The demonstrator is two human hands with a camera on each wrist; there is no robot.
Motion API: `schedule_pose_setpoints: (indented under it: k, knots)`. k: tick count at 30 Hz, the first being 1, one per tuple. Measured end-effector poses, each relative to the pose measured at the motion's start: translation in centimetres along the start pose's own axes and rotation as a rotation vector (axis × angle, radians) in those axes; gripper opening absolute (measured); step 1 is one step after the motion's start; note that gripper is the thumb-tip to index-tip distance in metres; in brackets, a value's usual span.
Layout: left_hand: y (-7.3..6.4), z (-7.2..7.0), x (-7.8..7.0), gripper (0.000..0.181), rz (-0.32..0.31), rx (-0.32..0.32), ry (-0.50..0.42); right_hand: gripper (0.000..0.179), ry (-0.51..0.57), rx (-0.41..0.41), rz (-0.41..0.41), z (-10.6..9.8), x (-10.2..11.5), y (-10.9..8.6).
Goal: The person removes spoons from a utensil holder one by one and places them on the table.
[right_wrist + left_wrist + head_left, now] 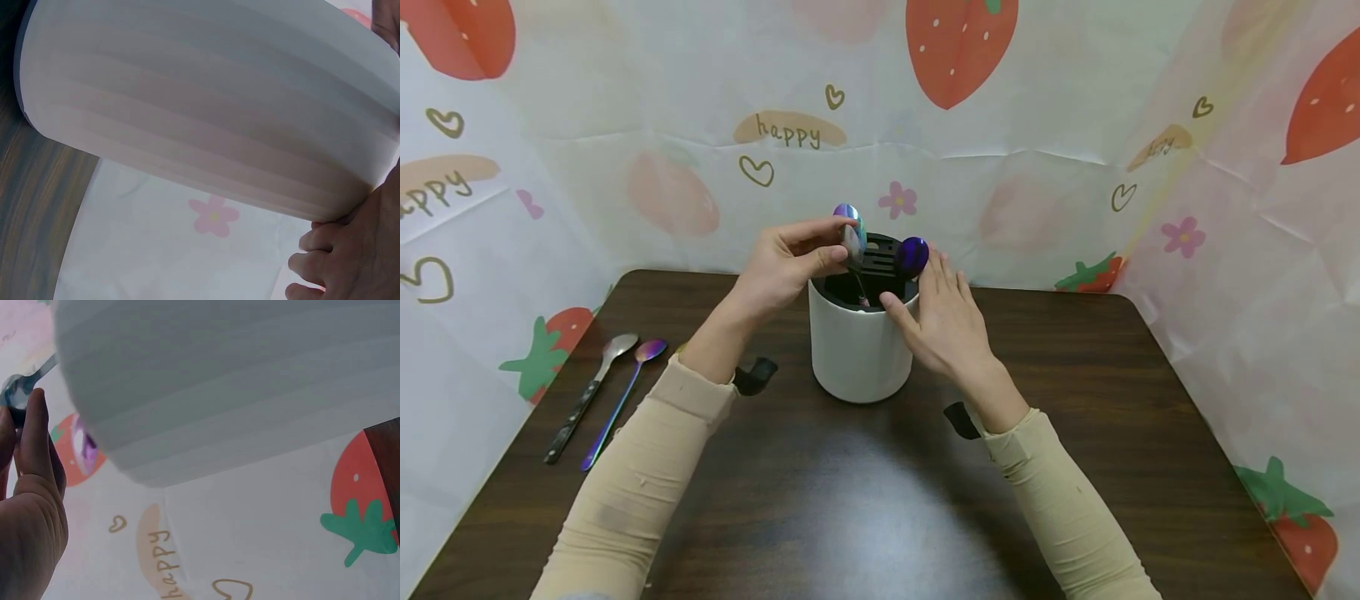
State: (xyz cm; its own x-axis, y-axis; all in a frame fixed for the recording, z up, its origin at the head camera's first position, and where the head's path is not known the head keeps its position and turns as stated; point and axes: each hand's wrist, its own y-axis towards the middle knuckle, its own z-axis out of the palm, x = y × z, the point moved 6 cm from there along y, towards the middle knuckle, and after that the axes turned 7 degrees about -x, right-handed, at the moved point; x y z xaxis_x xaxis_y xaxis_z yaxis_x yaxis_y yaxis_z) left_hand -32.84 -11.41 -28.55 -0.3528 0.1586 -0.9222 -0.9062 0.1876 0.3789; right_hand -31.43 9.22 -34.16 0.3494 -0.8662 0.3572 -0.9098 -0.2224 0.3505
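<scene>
A white cylindrical utensil holder [861,354] with a black inner rim stands upright on the table. My left hand [782,267] pinches a silver spoon [853,242] by its bowl, and the spoon's thin handle points down into the holder's opening. Just behind it shows an iridescent spoon bowl [844,210]. A dark purple-blue spoon [913,257] stands in the holder at the right, beside a black slotted piece [880,254]. My right hand [947,321] rests with straight fingers against the holder's right side. In the left wrist view the pinched spoon [17,390] appears beside the holder's wall.
On the table's left side lie a silver spoon with a dark handle [587,396] and an iridescent spoon [623,404]. A small gold-coloured tip [681,347] peeks out by the left sleeve. The dark wooden table [1060,500] meets a strawberry-print cloth [1022,150] behind.
</scene>
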Motion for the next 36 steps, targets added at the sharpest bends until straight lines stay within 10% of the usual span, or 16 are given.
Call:
schedule_pose_setpoints:
  k: [36]
  knots:
    - [-2.6,-9.0,-7.1,0.028,0.295,-0.452,-0.426,0.104,-0.008,0.010,-0.002,0.2,0.0,0.0]
